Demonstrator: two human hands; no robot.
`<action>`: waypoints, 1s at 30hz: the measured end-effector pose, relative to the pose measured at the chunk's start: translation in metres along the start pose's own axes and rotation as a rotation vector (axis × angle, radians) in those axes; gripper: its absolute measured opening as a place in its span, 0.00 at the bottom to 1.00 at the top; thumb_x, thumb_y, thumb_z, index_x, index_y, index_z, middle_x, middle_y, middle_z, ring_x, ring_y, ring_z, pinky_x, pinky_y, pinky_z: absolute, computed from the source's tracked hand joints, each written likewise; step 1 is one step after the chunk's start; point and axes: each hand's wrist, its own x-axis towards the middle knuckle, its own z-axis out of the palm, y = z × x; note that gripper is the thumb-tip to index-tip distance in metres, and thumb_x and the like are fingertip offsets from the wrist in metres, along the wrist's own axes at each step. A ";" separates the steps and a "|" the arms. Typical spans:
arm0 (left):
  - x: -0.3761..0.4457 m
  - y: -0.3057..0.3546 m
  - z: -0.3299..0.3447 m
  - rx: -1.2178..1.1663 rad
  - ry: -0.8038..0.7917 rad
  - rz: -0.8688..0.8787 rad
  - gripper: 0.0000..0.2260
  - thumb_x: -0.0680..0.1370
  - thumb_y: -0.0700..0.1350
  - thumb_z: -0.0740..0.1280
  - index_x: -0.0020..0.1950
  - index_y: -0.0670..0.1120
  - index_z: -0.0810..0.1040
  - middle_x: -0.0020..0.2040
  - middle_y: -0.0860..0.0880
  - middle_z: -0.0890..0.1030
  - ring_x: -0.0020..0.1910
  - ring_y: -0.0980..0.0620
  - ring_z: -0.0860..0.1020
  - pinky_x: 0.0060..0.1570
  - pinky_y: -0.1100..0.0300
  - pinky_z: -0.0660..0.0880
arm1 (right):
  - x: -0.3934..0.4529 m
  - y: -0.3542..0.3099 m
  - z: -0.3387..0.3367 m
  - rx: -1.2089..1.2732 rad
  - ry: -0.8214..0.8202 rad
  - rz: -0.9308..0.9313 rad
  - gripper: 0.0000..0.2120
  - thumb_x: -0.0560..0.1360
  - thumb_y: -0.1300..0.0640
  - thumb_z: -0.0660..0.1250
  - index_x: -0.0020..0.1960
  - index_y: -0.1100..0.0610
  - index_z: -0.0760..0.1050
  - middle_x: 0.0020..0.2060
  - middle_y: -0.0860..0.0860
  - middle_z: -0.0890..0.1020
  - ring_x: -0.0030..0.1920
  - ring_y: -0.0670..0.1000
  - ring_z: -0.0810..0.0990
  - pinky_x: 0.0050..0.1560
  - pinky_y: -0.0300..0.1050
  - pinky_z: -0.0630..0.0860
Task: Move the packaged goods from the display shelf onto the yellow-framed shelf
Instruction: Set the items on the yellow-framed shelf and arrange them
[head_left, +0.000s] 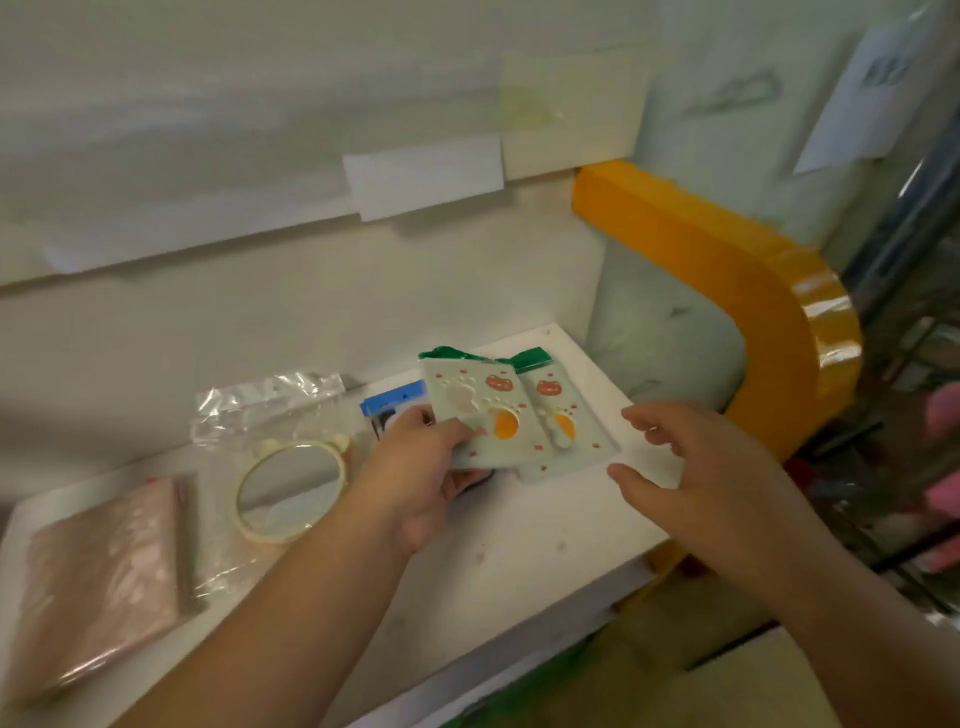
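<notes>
Gripping a pale green packet (480, 410), long axis running near-to-far, the left hand (423, 467) is tilting it over the white shelf (519, 545); the right hand (696, 467) is hovering open.

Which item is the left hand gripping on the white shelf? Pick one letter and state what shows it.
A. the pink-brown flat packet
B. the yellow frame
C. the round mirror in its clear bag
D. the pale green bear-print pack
D: the left hand pinches the lower left corner of the nearer pale green bear-print pack, while the round mirror and the pink-brown packet lie untouched to its left and the right hand hovers open.
</notes>
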 end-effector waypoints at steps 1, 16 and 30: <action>0.006 -0.002 0.011 0.013 -0.026 -0.024 0.12 0.79 0.33 0.63 0.60 0.43 0.78 0.54 0.43 0.85 0.53 0.43 0.84 0.42 0.53 0.82 | -0.003 0.007 -0.004 0.010 -0.012 0.019 0.25 0.74 0.45 0.71 0.69 0.43 0.69 0.55 0.37 0.71 0.55 0.40 0.70 0.45 0.31 0.68; -0.011 0.000 0.043 0.403 0.168 0.261 0.20 0.80 0.39 0.62 0.70 0.55 0.71 0.67 0.52 0.74 0.54 0.57 0.74 0.49 0.61 0.71 | 0.007 0.025 -0.015 0.045 -0.024 -0.047 0.25 0.75 0.42 0.69 0.70 0.41 0.68 0.62 0.37 0.75 0.59 0.40 0.73 0.54 0.37 0.74; -0.119 0.022 -0.100 1.448 0.682 0.646 0.25 0.78 0.55 0.62 0.74 0.51 0.69 0.74 0.55 0.70 0.75 0.54 0.65 0.72 0.61 0.58 | 0.043 -0.095 0.066 0.213 -0.159 -0.417 0.20 0.72 0.48 0.72 0.63 0.47 0.76 0.56 0.43 0.79 0.57 0.47 0.78 0.55 0.41 0.72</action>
